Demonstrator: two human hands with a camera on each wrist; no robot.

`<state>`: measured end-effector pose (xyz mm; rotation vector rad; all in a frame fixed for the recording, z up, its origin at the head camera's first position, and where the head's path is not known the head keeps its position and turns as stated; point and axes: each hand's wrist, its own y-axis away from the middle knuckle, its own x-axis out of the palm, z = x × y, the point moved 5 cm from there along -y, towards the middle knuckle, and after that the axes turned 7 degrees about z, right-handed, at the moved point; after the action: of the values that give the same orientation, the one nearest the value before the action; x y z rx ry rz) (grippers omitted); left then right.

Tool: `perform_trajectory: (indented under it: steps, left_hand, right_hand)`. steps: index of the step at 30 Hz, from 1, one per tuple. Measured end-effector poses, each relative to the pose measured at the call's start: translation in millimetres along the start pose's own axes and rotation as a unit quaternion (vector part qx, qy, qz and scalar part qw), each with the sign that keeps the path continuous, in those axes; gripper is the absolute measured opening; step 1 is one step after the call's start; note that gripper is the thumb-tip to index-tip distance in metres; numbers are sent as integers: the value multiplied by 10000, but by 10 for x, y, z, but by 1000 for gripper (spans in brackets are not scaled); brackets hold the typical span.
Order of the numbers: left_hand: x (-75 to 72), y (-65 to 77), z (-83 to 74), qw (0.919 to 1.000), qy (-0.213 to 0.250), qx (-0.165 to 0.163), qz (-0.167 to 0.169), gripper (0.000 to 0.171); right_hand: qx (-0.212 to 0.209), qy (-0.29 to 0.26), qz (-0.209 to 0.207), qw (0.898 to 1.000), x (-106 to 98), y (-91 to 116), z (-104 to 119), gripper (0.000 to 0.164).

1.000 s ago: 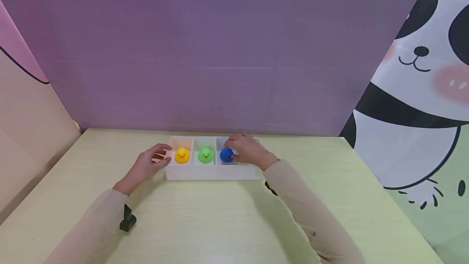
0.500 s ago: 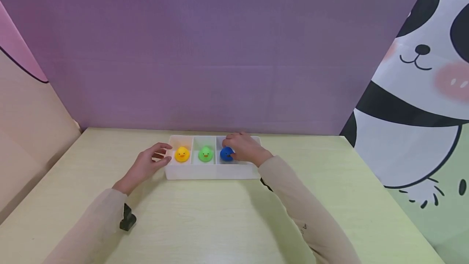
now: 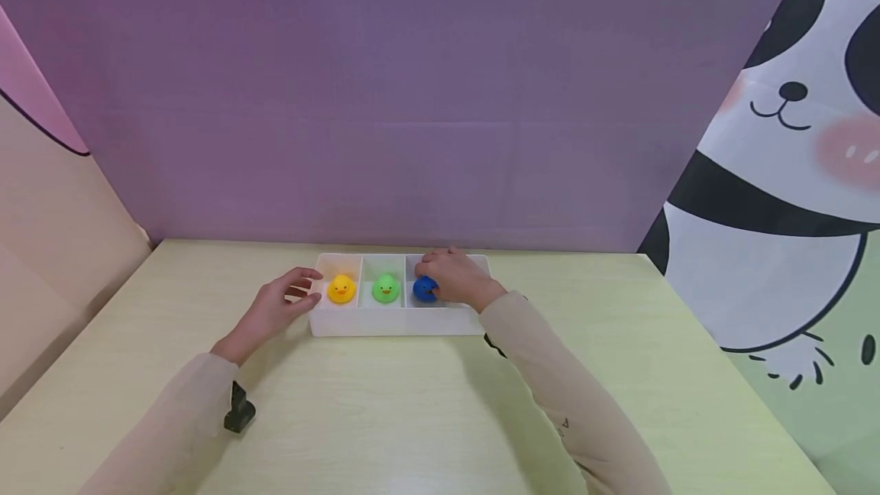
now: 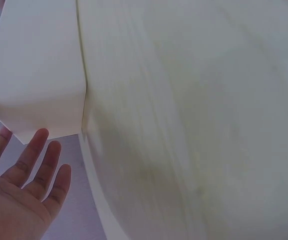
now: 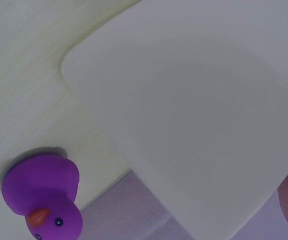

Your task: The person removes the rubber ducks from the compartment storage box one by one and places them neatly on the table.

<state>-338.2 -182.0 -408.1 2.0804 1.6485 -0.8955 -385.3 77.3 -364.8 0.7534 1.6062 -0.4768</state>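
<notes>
A white divided box [image 3: 385, 322] stands near the table's back edge. In separate compartments sit a yellow rubber duck [image 3: 341, 289], a green rubber duck [image 3: 386, 288] and a blue rubber duck [image 3: 423, 289]. My right hand [image 3: 457, 279] reaches over the box's right part and pinches the blue duck, thumb in front and fingers curled over its far side. It hides the box's right end. At the left end, my left hand [image 3: 275, 308] has loosely spread fingers [image 4: 46, 167] beside the wall; whether they touch it I cannot tell.
A purple rubber duck [image 5: 44, 187] lies on the table beyond the box's right end in the right wrist view; the head view does not show it. A purple cloth [image 3: 412, 98] hangs behind the pale wooden table [image 3: 385, 411]. A panda picture [image 3: 777, 174] covers the right wall.
My right hand and forearm have shifted slightly left over the blue duck. The left hand, the box and the other ducks have stayed in place.
</notes>
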Motion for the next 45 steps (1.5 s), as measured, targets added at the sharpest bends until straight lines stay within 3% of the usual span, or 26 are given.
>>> perform_trajectory:
  steps: [22,33,45]
  left_hand:
    - [8,4,-9,10000,-56,48,-39,36]
    - [9,-9,0,10000,-49,46,-20,36]
    - [19,-12,-11,9999,-59,84,-17,37]
  right_hand:
    - [33,-51,-19,10000,19,2,6,22]
    - [-27,-198,-40,9998,-64,74,12,22]
    - [-75,35,-184,9998,-210,117,-4,26]
